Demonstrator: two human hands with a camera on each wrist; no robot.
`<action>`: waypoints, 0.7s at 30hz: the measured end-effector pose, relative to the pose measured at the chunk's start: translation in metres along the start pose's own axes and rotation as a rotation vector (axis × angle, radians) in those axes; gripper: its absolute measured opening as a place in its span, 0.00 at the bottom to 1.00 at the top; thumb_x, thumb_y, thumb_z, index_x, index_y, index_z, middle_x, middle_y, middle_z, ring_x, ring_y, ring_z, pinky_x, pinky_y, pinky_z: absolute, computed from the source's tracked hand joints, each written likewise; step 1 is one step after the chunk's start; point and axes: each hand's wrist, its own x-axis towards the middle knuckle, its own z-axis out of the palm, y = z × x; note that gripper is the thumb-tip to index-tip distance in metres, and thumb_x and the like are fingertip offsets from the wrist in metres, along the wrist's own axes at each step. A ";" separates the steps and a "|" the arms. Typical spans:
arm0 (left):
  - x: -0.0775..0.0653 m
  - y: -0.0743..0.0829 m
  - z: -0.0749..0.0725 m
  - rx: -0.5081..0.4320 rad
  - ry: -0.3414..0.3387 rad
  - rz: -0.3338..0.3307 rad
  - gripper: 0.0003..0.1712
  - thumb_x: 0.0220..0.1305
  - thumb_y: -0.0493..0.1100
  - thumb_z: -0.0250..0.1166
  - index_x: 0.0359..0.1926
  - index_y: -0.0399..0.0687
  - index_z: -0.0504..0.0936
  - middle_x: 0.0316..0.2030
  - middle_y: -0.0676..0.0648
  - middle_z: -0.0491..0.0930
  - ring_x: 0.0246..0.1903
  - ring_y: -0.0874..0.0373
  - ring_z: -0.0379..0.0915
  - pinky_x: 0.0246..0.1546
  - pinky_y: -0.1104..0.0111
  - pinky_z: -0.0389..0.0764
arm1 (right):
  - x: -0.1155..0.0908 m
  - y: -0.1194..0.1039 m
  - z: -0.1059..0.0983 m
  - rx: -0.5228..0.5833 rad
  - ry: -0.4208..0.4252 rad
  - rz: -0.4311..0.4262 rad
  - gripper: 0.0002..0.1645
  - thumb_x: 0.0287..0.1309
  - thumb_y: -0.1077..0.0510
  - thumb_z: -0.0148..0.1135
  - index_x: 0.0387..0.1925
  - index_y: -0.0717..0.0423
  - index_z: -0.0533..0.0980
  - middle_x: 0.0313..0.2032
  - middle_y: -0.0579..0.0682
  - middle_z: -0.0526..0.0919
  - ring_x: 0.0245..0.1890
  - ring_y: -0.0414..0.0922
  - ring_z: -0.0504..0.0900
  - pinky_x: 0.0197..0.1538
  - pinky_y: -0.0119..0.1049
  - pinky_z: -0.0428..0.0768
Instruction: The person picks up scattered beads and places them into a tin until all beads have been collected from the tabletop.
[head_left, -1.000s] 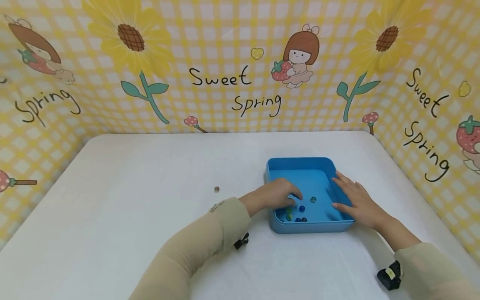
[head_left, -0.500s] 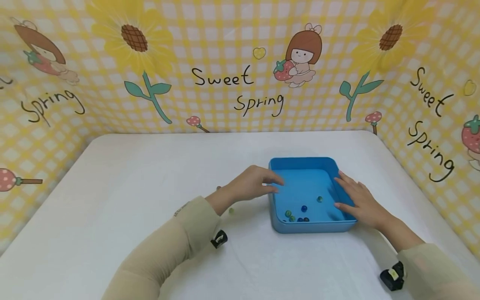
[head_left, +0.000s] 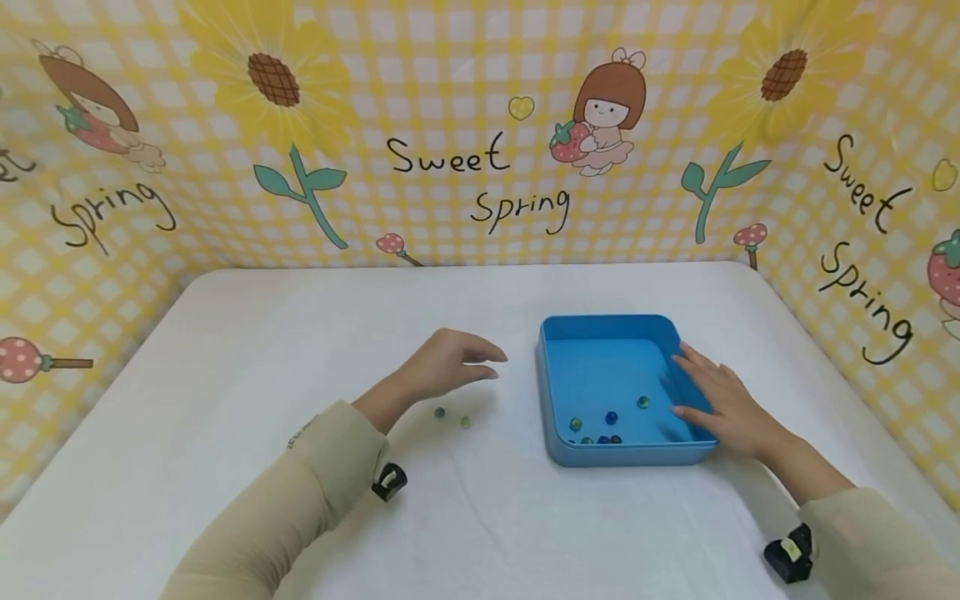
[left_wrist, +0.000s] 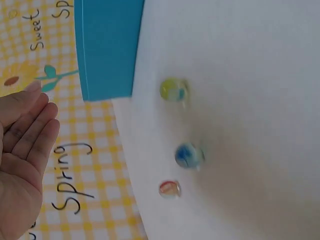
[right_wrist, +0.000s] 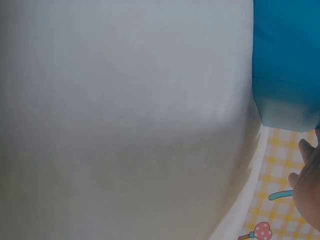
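Observation:
My left hand (head_left: 442, 364) hovers over the table left of the blue box, with fingers extended and nothing between them. Below it lie a blue marble (head_left: 439, 412) and a yellow-green marble (head_left: 465, 422). The left wrist view also shows a reddish marble (left_wrist: 170, 189), which my hand or arm hides from the head view. My right hand (head_left: 727, 408) rests on the right side of the blue box (head_left: 630, 455), fingers spread over its rim. Inside are several glass marbles, among them a blue marble (head_left: 612, 417) and a green marble (head_left: 643, 402); the front wall partly hides some.
A white cloth covers the table (head_left: 300, 333). Behind and beside it hangs a yellow checked curtain (head_left: 435, 83) printed with flowers and lettering. Black wrist cameras are strapped near both sleeves.
My left hand has come out of the box and moved left over the table. The yellow-green and blue marbles on the table have come into view. My right hand stays at the box.

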 end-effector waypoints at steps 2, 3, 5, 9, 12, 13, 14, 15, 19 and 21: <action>-0.002 -0.007 -0.002 -0.028 0.023 -0.017 0.12 0.52 0.38 0.62 0.40 0.45 0.80 0.40 0.51 0.78 0.42 0.62 0.72 0.43 0.71 0.72 | 0.000 0.000 0.000 0.000 -0.001 -0.001 0.38 0.55 0.51 0.52 0.61 0.65 0.51 0.63 0.61 0.44 0.62 0.57 0.43 0.57 0.60 0.39; -0.003 -0.010 -0.003 -0.039 0.030 -0.037 0.12 0.52 0.38 0.62 0.40 0.45 0.80 0.39 0.51 0.78 0.42 0.62 0.72 0.43 0.72 0.72 | 0.000 0.000 0.000 0.001 -0.002 0.001 0.38 0.55 0.51 0.52 0.61 0.65 0.50 0.63 0.60 0.44 0.62 0.57 0.42 0.57 0.60 0.39; -0.006 -0.016 -0.005 -0.068 0.041 -0.070 0.12 0.52 0.37 0.63 0.40 0.45 0.80 0.39 0.50 0.78 0.42 0.61 0.72 0.42 0.71 0.72 | 0.000 0.000 0.000 0.002 -0.004 0.003 0.38 0.55 0.51 0.52 0.61 0.65 0.51 0.63 0.60 0.44 0.62 0.57 0.43 0.57 0.60 0.39; -0.010 -0.028 -0.009 -0.115 0.041 -0.136 0.14 0.51 0.38 0.63 0.41 0.42 0.79 0.40 0.48 0.78 0.38 0.56 0.74 0.38 0.70 0.75 | 0.001 0.000 0.000 0.004 -0.002 0.008 0.38 0.54 0.51 0.53 0.61 0.66 0.51 0.63 0.60 0.44 0.62 0.58 0.43 0.57 0.60 0.39; -0.014 -0.037 -0.012 -0.131 0.044 -0.176 0.15 0.51 0.38 0.63 0.42 0.41 0.79 0.41 0.46 0.78 0.36 0.54 0.75 0.37 0.68 0.75 | 0.000 -0.001 0.000 0.001 0.001 0.008 0.38 0.54 0.52 0.53 0.60 0.66 0.51 0.63 0.60 0.45 0.62 0.58 0.43 0.57 0.60 0.39; -0.015 -0.040 -0.013 -0.137 0.044 -0.191 0.15 0.51 0.37 0.63 0.43 0.41 0.79 0.41 0.46 0.78 0.35 0.54 0.75 0.37 0.67 0.75 | 0.000 -0.001 0.000 -0.001 0.001 0.008 0.38 0.54 0.52 0.53 0.60 0.66 0.51 0.63 0.60 0.45 0.62 0.58 0.43 0.57 0.60 0.40; -0.016 -0.043 -0.013 -0.135 0.043 -0.200 0.15 0.51 0.37 0.63 0.43 0.41 0.79 0.41 0.46 0.78 0.36 0.53 0.75 0.38 0.67 0.75 | 0.000 -0.001 0.000 -0.002 0.002 0.008 0.38 0.54 0.52 0.53 0.60 0.66 0.51 0.63 0.60 0.45 0.62 0.58 0.43 0.57 0.60 0.40; -0.017 -0.046 -0.014 -0.122 0.043 -0.210 0.15 0.51 0.37 0.63 0.42 0.41 0.79 0.40 0.47 0.78 0.38 0.55 0.75 0.40 0.66 0.74 | 0.000 -0.001 0.000 -0.002 0.000 0.009 0.38 0.54 0.51 0.53 0.60 0.66 0.51 0.63 0.60 0.45 0.62 0.58 0.43 0.57 0.60 0.40; -0.019 -0.056 -0.014 -0.068 0.025 -0.252 0.15 0.50 0.37 0.64 0.42 0.42 0.79 0.40 0.48 0.78 0.43 0.56 0.72 0.45 0.64 0.71 | 0.000 -0.001 0.000 -0.004 -0.004 0.014 0.38 0.54 0.51 0.53 0.61 0.65 0.51 0.63 0.60 0.45 0.62 0.58 0.43 0.57 0.60 0.40; -0.019 -0.060 -0.013 -0.043 0.015 -0.266 0.15 0.49 0.37 0.64 0.42 0.42 0.79 0.40 0.48 0.78 0.44 0.54 0.72 0.45 0.64 0.71 | 0.000 0.000 0.000 -0.005 -0.009 0.020 0.38 0.55 0.50 0.53 0.61 0.65 0.51 0.63 0.60 0.44 0.62 0.59 0.43 0.57 0.60 0.39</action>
